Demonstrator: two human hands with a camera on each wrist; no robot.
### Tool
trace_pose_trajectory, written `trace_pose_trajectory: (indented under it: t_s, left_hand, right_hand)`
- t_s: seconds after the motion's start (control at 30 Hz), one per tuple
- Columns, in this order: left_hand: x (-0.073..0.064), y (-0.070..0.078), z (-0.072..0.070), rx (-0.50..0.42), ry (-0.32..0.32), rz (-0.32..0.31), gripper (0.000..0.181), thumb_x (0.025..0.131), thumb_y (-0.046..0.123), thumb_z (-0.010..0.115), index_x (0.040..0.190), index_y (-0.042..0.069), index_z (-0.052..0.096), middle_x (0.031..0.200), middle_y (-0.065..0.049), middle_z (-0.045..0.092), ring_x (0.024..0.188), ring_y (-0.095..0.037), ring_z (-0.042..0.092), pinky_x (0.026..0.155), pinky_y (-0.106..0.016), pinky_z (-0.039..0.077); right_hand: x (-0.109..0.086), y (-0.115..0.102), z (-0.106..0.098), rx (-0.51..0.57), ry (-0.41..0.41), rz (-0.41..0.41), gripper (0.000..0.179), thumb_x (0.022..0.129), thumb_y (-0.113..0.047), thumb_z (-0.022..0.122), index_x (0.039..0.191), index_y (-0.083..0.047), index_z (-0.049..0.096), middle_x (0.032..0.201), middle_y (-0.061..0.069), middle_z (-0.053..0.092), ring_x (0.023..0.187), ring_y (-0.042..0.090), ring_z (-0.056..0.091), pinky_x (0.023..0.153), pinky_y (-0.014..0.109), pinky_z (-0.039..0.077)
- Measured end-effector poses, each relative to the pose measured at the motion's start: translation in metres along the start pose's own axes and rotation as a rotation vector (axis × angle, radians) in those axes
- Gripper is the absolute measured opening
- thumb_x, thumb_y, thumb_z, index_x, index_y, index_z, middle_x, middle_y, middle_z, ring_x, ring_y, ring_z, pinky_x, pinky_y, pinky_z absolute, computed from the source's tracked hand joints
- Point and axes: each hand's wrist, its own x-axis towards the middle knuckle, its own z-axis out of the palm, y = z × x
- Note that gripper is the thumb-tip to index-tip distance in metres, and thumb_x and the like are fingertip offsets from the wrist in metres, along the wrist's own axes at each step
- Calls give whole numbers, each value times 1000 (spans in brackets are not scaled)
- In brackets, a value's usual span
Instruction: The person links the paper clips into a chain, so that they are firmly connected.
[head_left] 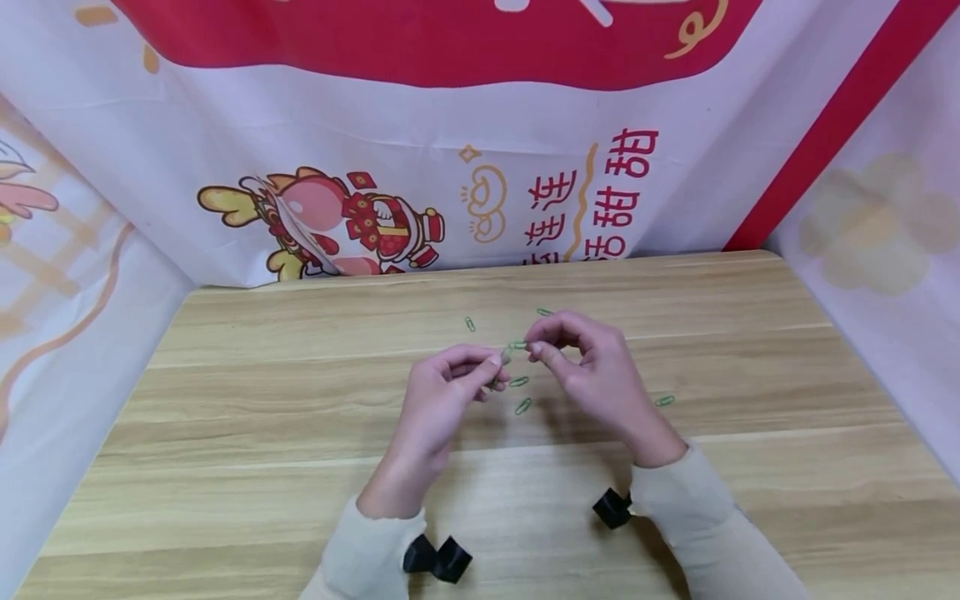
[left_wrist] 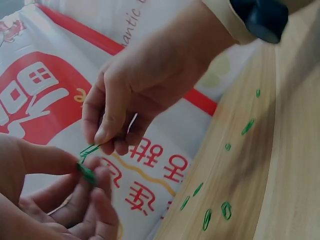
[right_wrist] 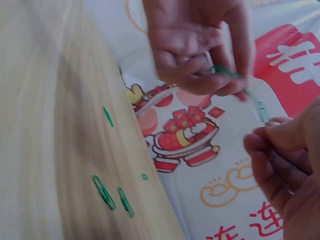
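Above the table, my left hand (head_left: 441, 402) pinches green paper clips (left_wrist: 87, 174) between thumb and fingers; the fingers partly hide them. From the right, my right hand (head_left: 600, 379) pinches the end of a green paper clip (head_left: 517, 345) between thumb and forefinger. This clip spans the small gap between the two hands and appears to meet the clips in my left hand; whether they are hooked together is too small to tell for sure. Just below the hands lie two loose paper clips, an upper clip (head_left: 519, 381) and a lower clip (head_left: 522, 407).
More green paper clips lie about: one far left clip (head_left: 469, 324), one far clip (head_left: 543, 312) behind my right hand, and one right clip (head_left: 665, 400) beside my right wrist. The wooden table (head_left: 262, 433) ends at a printed cloth (head_left: 420, 117) at the back and sides.
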Motion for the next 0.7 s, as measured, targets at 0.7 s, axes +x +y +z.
trace_pose_trajectory:
  t_s: [0.7]
  left_hand:
    - [3, -10, -2, 313, 28, 127, 11, 100, 14, 77, 110, 13, 81, 101, -5, 80, 92, -18, 68, 82, -30, 55]
  right_hand:
    - [1, 0, -7, -111, -190, 76, 12, 98, -7, 78, 104, -17, 80, 97, -4, 79, 86, 13, 71, 76, 32, 62]
